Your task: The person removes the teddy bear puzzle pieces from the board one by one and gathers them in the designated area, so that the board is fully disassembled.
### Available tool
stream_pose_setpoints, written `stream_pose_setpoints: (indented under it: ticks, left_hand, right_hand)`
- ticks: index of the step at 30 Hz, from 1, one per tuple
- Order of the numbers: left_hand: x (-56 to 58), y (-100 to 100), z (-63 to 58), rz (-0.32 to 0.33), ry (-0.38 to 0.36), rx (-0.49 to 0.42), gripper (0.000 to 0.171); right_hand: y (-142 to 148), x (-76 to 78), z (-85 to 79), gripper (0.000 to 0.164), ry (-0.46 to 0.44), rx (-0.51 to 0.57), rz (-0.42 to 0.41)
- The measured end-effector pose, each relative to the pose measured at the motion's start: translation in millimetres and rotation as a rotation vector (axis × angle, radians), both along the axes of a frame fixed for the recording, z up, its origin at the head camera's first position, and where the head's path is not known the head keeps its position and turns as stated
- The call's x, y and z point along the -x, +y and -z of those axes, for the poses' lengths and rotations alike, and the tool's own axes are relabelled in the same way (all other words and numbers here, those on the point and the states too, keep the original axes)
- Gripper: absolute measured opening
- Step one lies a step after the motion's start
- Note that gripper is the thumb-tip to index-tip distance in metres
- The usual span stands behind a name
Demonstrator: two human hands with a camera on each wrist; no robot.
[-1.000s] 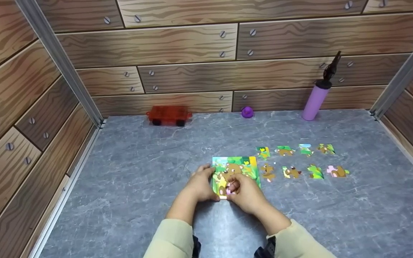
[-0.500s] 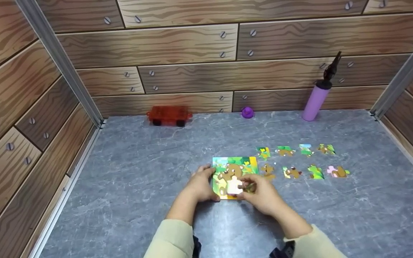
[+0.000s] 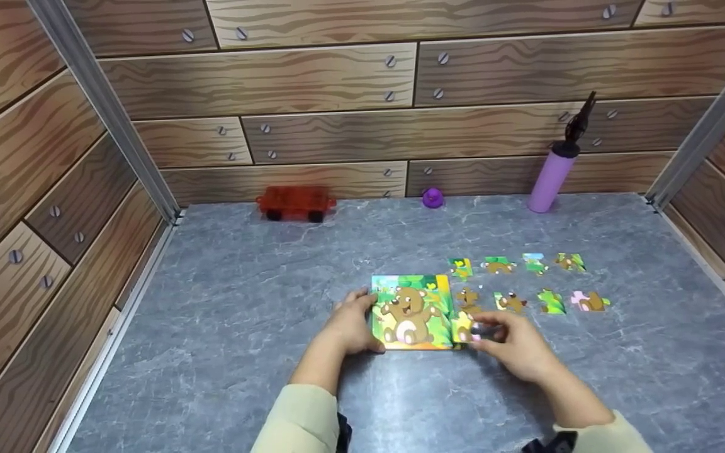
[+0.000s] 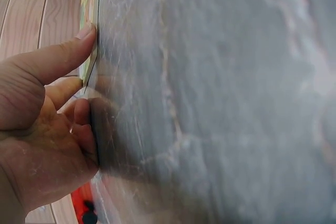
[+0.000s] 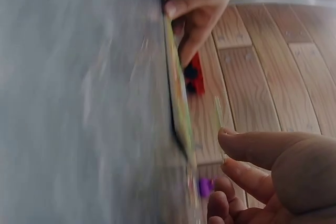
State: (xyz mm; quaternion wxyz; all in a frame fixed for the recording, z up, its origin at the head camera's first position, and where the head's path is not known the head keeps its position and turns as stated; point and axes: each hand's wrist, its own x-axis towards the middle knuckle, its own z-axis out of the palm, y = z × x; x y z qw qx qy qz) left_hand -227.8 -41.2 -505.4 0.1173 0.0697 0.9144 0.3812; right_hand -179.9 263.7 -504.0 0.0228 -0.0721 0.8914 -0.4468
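A square bear puzzle board (image 3: pixel 410 314) lies flat on the grey tabletop. My left hand (image 3: pixel 351 324) grips its left side, the thumb at the near corner and the fingers along the left edge; the left wrist view shows the thumb (image 4: pixel 86 32) against the board's edge. Between thumb and fingers, my right hand (image 3: pixel 520 346) pinches a yellow and pink puzzle piece (image 3: pixel 462 328), just off the board's right edge. In the right wrist view the piece (image 5: pixel 219 114) appears edge-on, raised above the table. Part of it is hidden by the fingers.
Two rows of loose puzzle pieces, including a pink and brown one (image 3: pixel 590 301), lie right of the board. Along the back wall stand a red toy wagon (image 3: pixel 296 201), a purple rubber duck (image 3: pixel 432 197) and a purple hand pump (image 3: pixel 552 181). Wood-patterned walls enclose the table.
My right hand has moved right, off the board, carrying the puzzle piece, whose white back showed half a second ago and whose picture side shows now. My left hand has stayed at the board.
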Motion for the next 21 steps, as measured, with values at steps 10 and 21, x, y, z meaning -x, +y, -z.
stream_pose_setpoints:
  ticks: [10, 21]
  left_hand:
    - [2.7, -2, 1.0, 0.002, -0.008, 0.007, 0.102]
    - [7.0, 5, -3.4, 0.0, -0.033, 0.032, 0.101]
  right_hand:
    - [21, 3.8, 5.9, 0.042, -0.11, -0.119, -0.004]
    - [28, 8.5, 1.0, 0.058, -0.151, -0.172, 0.014]
